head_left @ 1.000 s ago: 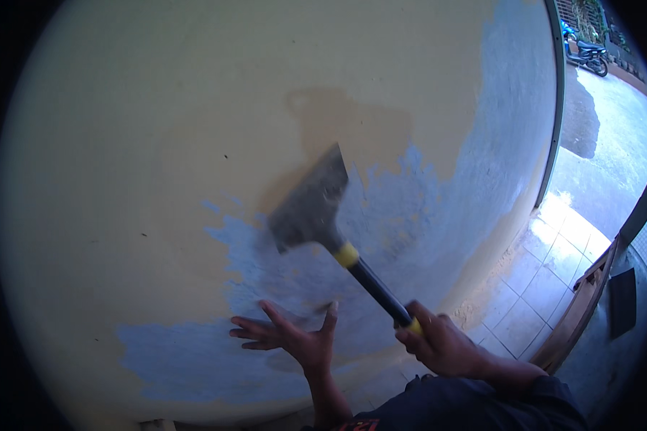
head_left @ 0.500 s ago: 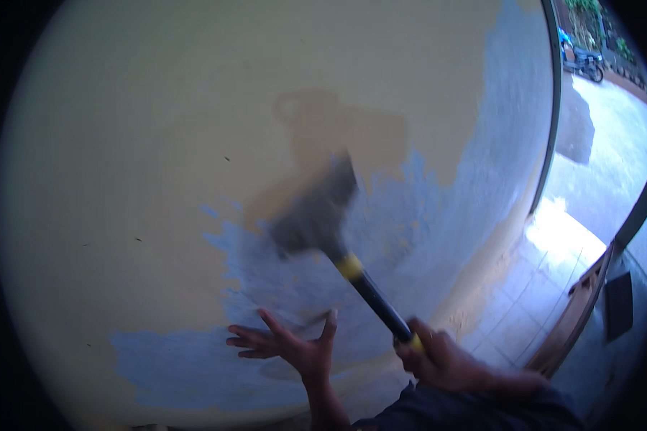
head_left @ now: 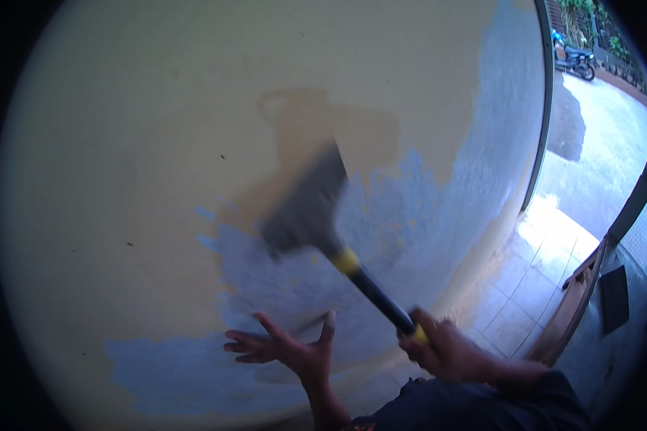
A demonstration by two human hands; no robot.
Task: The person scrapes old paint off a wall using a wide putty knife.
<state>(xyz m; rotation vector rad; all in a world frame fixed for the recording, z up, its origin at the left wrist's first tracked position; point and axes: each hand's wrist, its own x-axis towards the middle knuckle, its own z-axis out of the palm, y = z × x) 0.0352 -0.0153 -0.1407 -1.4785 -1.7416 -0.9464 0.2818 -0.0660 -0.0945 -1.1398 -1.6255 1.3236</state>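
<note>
My right hand is closed round the black grip of a long-handled scraper. Yellow bands mark the handle near the hand and below the wide grey blade. The blade, a little blurred, lies over the border between the wall's yellowish paint and a bare bluish-grey patch; whether its edge touches the wall I cannot tell. My left hand is stretched out with its fingers spread in front of the lower grey patch, holding nothing. Contact between its fingertips and the wall is unclear.
The wall fills most of the view, with shadows on it. On the right are a door-frame edge, pale floor tiles and a brown wooden piece. Outside stands a motorcycle on sunlit ground.
The view has shifted slightly. The scraper's blade appears a little farther left and up, while my right hand sits slightly farther right. My left hand stays spread in nearly the same spot.
</note>
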